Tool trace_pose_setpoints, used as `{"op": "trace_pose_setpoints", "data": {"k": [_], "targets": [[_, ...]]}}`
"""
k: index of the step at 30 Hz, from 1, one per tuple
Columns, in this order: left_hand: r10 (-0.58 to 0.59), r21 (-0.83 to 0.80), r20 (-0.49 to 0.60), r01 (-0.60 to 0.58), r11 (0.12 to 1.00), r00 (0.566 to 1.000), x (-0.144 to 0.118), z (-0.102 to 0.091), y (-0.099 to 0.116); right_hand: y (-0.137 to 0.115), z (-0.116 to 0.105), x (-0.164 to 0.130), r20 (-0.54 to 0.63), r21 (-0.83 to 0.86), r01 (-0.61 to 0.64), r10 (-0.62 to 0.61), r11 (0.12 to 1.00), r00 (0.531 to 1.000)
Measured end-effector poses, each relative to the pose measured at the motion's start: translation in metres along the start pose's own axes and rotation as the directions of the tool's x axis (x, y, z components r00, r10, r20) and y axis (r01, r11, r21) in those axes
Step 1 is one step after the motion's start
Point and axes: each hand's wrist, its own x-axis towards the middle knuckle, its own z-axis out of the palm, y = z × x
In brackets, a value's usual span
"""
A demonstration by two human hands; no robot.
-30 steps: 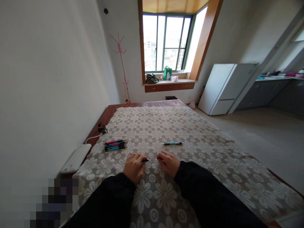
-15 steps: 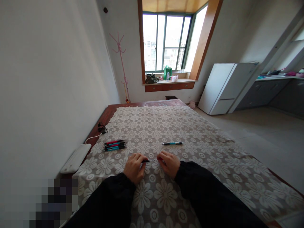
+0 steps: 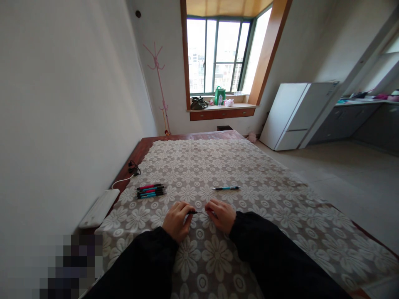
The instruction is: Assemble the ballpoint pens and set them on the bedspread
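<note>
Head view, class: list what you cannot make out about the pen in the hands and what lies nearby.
- Pen: both ends hidden by the left hand and right hand; whether whole or in parts, too small.
- Pen pile: exact count too small.
- Lower left corner: pixelated.
- White device: type unclear.

No writing I can read anywhere.

The pen (image 3: 197, 212) I pinch between my left hand (image 3: 176, 220) and my right hand (image 3: 222, 214) is too small to show any brand, and so are the loose pen (image 3: 226, 188) and the bundle of pens (image 3: 151, 191) on the flowered cloth (image 3: 218, 166). The green bag (image 3: 220, 96) on the window sill is too far off to show lettering.
</note>
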Motion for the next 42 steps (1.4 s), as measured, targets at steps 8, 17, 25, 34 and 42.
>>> {"op": "trace_pose_setpoints", "data": {"k": [8, 17, 25, 34, 42], "targets": [[0.033, -0.027, -0.018, -0.033, 0.999, 0.999, -0.0008, 0.0019, -0.0002, -0.0005, 0.0021, -0.0008, 0.024, 0.049, 0.0, -0.001, 0.999, 1.0], [0.105, -0.169, 0.006, -0.102, 0.98, 0.995, -0.0014, 0.0065, -0.0035, -0.0031, 0.0036, -0.0026, 0.049, 0.225, 0.043, -0.056, 0.973, 0.997], [0.105, -0.236, -0.039, -0.112, 0.965, 0.994, -0.0017, 0.0046, -0.0023, -0.0017, 0.0017, -0.0006, 0.064, 0.268, 0.079, -0.1, 0.96, 0.993], [0.109, -0.29, -0.072, -0.125, 0.949, 0.991, -0.0016, 0.0038, 0.0005, -0.0042, 0.0009, -0.0007, 0.07, 0.267, 0.094, -0.116, 0.959, 0.991], [0.127, -0.311, -0.073, -0.144, 0.94, 0.989, -0.001, 0.0036, 0.0024, -0.0084, 0.0007, -0.0012, 0.096, 0.236, 0.044, -0.068, 0.971, 0.993]]}}
